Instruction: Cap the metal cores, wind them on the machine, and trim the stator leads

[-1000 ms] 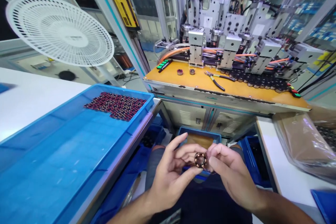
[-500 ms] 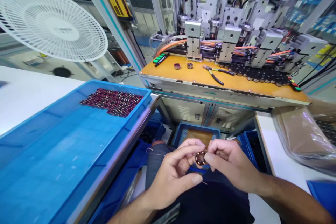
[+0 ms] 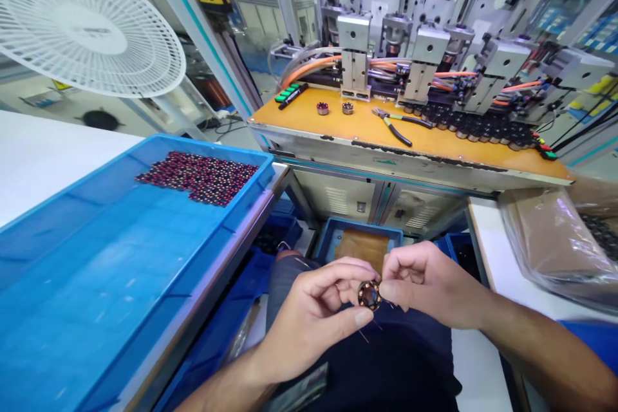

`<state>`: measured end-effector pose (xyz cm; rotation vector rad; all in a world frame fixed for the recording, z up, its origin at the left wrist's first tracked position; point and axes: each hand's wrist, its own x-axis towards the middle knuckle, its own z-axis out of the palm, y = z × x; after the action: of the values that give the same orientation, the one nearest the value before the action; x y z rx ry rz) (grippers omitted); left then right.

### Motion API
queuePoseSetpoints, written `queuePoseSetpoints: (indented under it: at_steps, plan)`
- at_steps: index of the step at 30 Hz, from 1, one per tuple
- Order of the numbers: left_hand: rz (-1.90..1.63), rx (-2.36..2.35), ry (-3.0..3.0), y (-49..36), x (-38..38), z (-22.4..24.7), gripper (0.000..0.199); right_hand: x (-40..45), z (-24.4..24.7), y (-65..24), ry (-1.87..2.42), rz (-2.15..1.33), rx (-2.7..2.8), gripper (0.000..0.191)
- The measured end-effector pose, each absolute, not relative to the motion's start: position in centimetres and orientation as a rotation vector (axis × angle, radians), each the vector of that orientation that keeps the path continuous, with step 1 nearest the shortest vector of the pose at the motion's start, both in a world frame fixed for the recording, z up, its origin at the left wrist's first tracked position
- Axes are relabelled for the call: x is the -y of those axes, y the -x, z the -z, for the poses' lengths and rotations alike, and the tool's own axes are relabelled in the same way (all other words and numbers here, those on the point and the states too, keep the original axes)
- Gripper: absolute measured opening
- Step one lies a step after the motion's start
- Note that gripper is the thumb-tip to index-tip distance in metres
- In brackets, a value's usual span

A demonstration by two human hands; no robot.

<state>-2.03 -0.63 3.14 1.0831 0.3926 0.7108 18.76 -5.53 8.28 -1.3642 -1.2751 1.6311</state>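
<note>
Wound stator ring (image 3: 369, 296), one: sat between left hand (image 3: 313, 315) and right hand (image 3: 429, 286), bore facing viewer. Left gripped its left side; right met right rim, grip could not be told.

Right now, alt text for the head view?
The left hand holds a wound stator ring, the right hand at its edge. A blue tray at left holds many small parts; ahead, diagonal cutters lie on an orange worktop before a machine.

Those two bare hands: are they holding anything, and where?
The left hand holds a small, dark, copper-dotted ring by its outer rim; the right hand seems to touch it.
</note>
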Motion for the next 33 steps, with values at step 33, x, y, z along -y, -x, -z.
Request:
queuePoseSetpoints:
  at_steps: [33]
  plan:
    - [-0.791,-0.416,-1.142,2.4,0.4,-3.2,0.030,5.8,-10.2,-17.2,1.511,-1.348,1.265,0.019]
